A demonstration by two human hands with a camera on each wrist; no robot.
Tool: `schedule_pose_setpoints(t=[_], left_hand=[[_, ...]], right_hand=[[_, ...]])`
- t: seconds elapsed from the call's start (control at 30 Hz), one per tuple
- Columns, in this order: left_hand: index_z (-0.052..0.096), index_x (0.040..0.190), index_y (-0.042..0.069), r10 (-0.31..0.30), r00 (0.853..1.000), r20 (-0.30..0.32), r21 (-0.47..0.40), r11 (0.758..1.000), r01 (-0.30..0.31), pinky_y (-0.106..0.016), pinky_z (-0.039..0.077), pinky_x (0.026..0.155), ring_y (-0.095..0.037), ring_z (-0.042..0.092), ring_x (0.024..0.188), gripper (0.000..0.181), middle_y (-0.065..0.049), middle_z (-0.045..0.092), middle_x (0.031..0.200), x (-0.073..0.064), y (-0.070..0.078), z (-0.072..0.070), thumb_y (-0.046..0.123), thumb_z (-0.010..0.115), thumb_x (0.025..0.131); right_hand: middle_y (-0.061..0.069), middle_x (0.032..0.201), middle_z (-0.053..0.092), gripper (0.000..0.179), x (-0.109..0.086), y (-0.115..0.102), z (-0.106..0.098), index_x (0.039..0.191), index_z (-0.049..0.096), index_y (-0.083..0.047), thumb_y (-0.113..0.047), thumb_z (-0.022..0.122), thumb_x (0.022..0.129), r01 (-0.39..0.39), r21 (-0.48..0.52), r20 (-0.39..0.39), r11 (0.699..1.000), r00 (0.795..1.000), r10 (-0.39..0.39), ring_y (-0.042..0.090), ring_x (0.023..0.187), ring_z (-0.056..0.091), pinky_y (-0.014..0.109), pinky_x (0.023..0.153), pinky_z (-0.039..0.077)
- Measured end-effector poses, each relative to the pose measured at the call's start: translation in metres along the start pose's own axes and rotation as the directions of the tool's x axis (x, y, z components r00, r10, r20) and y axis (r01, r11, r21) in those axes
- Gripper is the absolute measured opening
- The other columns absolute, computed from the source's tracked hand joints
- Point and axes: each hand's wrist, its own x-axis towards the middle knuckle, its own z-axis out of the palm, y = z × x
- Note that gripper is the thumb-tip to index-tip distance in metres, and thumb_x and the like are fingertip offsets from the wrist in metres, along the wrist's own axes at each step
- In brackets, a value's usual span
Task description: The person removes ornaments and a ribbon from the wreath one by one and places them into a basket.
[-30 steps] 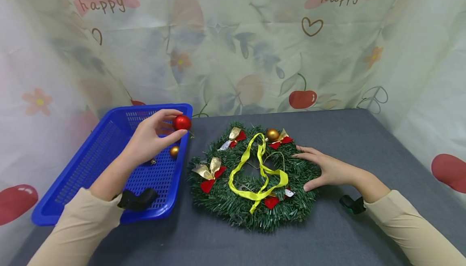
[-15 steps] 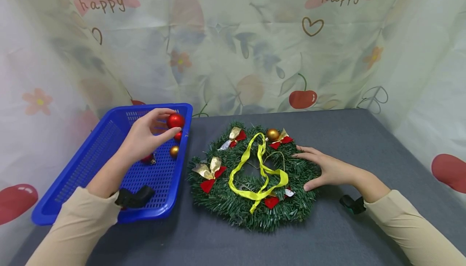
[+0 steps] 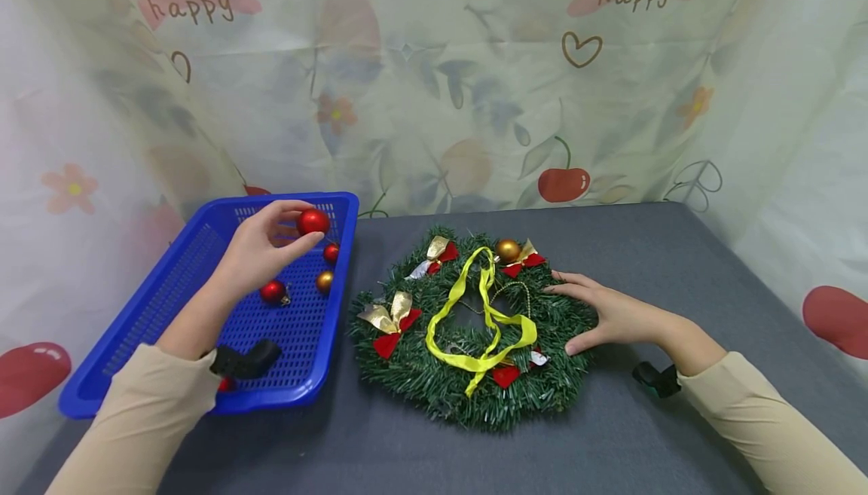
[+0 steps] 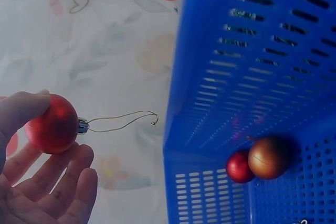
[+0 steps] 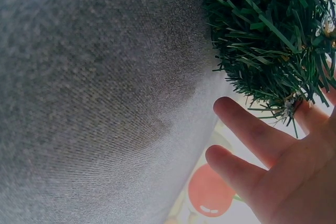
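My left hand (image 3: 252, 250) holds a red ball ornament (image 3: 314, 222) between thumb and fingers, above the blue basket (image 3: 324, 363). In the left wrist view, a thin gold hanging loop (image 4: 123, 121) sticks out from the silver cap of this red ball (image 4: 52, 125). On the table lies a green wreath (image 3: 468, 404) with gold and red bows (image 3: 393, 318) and a loose yellow ribbon (image 3: 441, 329) on top. Spread fingers of my right hand (image 3: 617, 318) touch the wreath's right edge; in the right wrist view some fingertips are hidden behind its needles (image 5: 273, 40).
Inside the basket are a gold ball (image 3: 324, 282), a small red ball (image 3: 331, 253), a darker red ball (image 3: 273, 292) and another red thing partly hidden by the left wrist strap. A gold ball (image 3: 507, 250) sits on the wreath. A printed curtain (image 3: 420, 88) hangs behind the table.
My left hand has drawn the red ball ornament leftward, from the basket's right rim to over its inside. More balls in the basket now show. The right hand and the wreath have stayed put.
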Motion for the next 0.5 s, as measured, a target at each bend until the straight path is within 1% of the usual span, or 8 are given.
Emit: schedule_pose_setpoints(t=[0.5], left_hand=[[0.047, 0.131, 0.008, -0.037, 0.999, 0.004, 0.017, 0.999, 0.037, -0.053, 0.048, 0.090, -0.038, 0.057, 0.111, 0.053, -0.021, 0.054, 0.129, 0.008, -0.015, 0.001, 0.037, 0.060, 0.090]], right_hand=[[0.021, 0.153, 0.018, 0.082, 0.000, 0.002, 0.000, 0.140, 0.041, -0.011, -0.044, 0.076, 0.073, 0.007, -0.001, -0.002, 1.000, 1.000, -0.007, 0.047, 0.136, 0.023, 0.065, 0.098, 0.033]])
